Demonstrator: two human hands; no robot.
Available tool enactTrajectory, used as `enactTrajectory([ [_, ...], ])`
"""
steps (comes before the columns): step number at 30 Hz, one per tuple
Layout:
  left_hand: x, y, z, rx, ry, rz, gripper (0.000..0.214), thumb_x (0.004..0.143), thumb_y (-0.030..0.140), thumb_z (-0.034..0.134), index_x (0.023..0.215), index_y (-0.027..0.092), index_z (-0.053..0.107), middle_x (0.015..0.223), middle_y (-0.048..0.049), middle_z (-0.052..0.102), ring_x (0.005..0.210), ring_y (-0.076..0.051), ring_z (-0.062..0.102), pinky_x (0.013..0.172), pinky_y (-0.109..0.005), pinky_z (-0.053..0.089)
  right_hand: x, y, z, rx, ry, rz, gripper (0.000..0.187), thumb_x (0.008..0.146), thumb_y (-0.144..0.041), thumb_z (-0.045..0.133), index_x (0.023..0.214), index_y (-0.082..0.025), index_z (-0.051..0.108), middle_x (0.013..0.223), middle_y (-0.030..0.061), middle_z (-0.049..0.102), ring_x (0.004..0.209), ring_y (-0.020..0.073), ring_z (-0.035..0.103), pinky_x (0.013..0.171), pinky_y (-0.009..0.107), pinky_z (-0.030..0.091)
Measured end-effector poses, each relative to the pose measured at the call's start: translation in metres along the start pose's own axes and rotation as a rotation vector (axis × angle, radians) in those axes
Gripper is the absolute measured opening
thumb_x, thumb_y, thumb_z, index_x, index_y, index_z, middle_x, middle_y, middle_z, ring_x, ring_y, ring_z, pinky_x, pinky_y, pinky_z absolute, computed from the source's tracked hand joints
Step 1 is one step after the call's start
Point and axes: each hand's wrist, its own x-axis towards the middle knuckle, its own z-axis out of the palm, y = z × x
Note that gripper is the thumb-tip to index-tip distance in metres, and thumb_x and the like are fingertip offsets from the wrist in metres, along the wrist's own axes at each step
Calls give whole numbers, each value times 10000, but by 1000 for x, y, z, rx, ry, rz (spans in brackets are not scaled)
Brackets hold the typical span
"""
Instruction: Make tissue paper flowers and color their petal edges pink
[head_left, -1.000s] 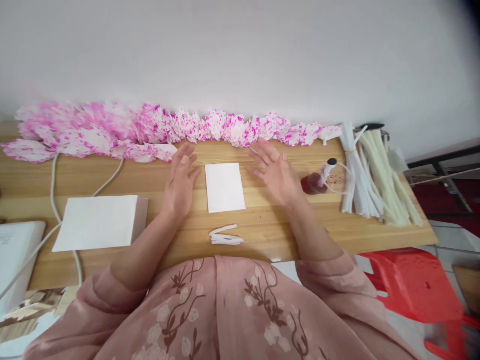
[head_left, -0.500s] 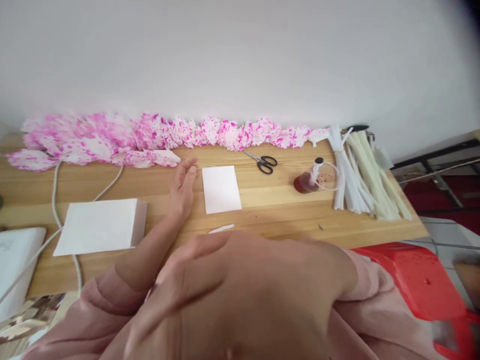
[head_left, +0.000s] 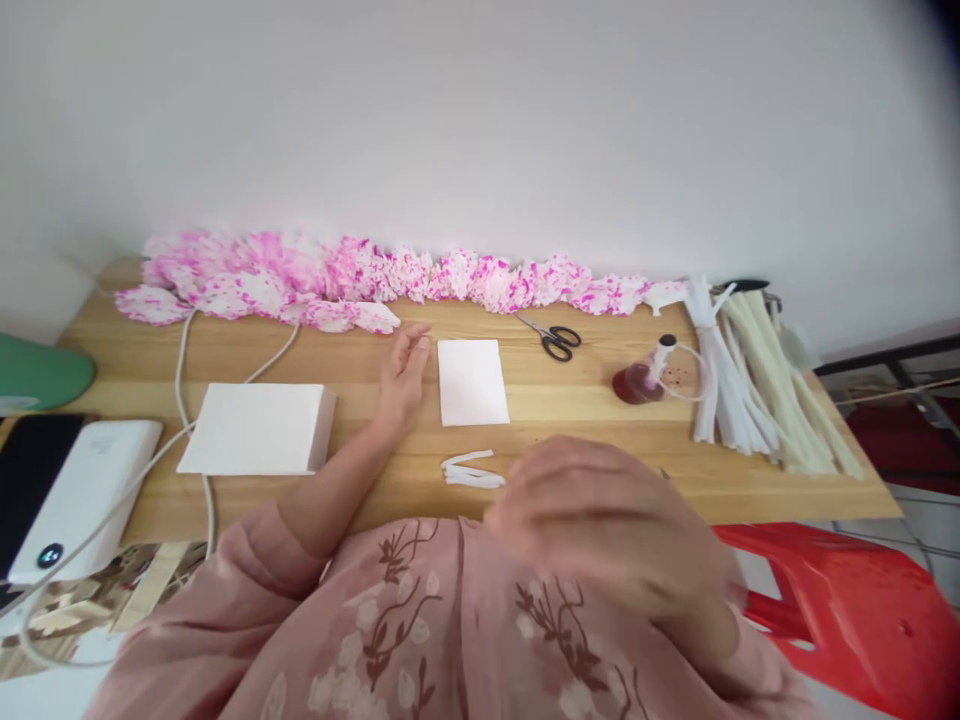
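Note:
My left hand rests on its side on the wooden table, fingers loosely bent and apart, with nothing seen in it. Just right of it lies a square stack of white paper. Over the front edge hovers my right hand, blurred by motion, its back towards me; its fingertips are hidden. Several narrow white strips lie beside that hand, in front of the paper. Black-handled scissors lie behind the paper to the right.
Pink-spotted white paper flowers line the wall. At right are a bottle of dark red liquid and bundles of white strips and cream strips. A white box, cable, power bank and red stool surround.
My right hand has moved down and to the right, away from close in front of the camera, uncovering the white strips. The view has shifted left; my left hand stays beside the paper.

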Motion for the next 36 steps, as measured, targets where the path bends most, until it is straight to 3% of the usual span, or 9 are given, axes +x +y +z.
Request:
enactTrajectory([
  [4, -2, 14, -2, 92, -22, 143, 285, 953, 379, 535, 1128, 195, 664, 1161, -83, 686, 1089, -196, 627, 961, -321, 482, -28, 48, 13, -307, 101, 261, 271, 959, -161, 551, 1170, -293, 657, 976, 48, 753, 887, 196, 710, 743, 349, 594],
  [8, -11, 42, -9, 306, -301, 248, 210, 939, 323, 546, 996, 217, 718, 929, -49, 742, 881, -194, 668, 851, -320, 493, -54, 70, 19, -493, 15, 399, 106, 965, -259, 578, 1005, -258, 676, 931, 60, 733, 870, 226, 671, 740, 385, 556],
  [11, -21, 57, -16, 590, -578, 411, 219, 936, 300, 531, 899, 230, 735, 855, -47, 740, 818, -216, 652, 837, -362, 462, -53, 78, 22, -558, -116, 394, 174, 999, -298, 520, 958, -244, 680, 944, 69, 730, 902, 226, 641, 766, 380, 530],
  [15, -35, 57, -23, 951, -791, 602, 214, 940, 257, 541, 819, 200, 708, 837, -64, 723, 837, -252, 646, 796, -394, 433, -47, 92, 28, -603, -231, 365, 235, 1019, -308, 474, 962, -226, 687, 961, 78, 730, 930, 232, 616, 768, 372, 501],
  [21, -46, 43, -19, 1172, -814, 673, 203, 942, 196, 520, 841, 146, 689, 870, -111, 687, 862, -279, 634, 755, -408, 450, -49, 110, 33, -600, -324, 368, 252, 1009, -322, 493, 995, -199, 712, 991, 101, 739, 934, 250, 638, 762, 387, 508],
  [25, -44, 37, -20, 987, -796, 543, 181, 916, 197, 539, 877, 157, 711, 956, -130, 706, 949, -293, 644, 873, -459, 491, -50, 112, 28, -303, -77, 562, 337, 962, -449, 574, 1217, -253, 676, 1233, 100, 713, 1147, 275, 637, 965, 455, 526],
  [30, -26, 31, -27, 209, -340, -23, 412, 901, 422, 599, 1277, 256, 620, 1393, -105, 602, 1283, -279, 563, 1099, -481, 450, -45, 120, 15, 362, 372, 862, 576, 923, -658, 510, 1414, -359, 534, 1491, 46, 566, 1380, 262, 528, 1077, 493, 509],
  [33, -10, 36, -26, -152, -137, -317, 420, 927, 457, 565, 1320, 310, 561, 1494, -78, 518, 1347, -266, 522, 1086, -478, 474, -35, 130, 9, 532, 464, 894, 621, 895, -722, 478, 1438, -421, 487, 1597, 1, 445, 1472, 252, 425, 1124, 521, 476],
  [36, 1, 48, -20, -301, -84, -418, 352, 928, 431, 571, 1268, 340, 566, 1527, -54, 482, 1391, -276, 475, 1068, -519, 480, -21, 139, 9, 584, 444, 884, 655, 883, -754, 450, 1449, -425, 463, 1649, -17, 358, 1508, 247, 368, 1140, 534, 462],
])
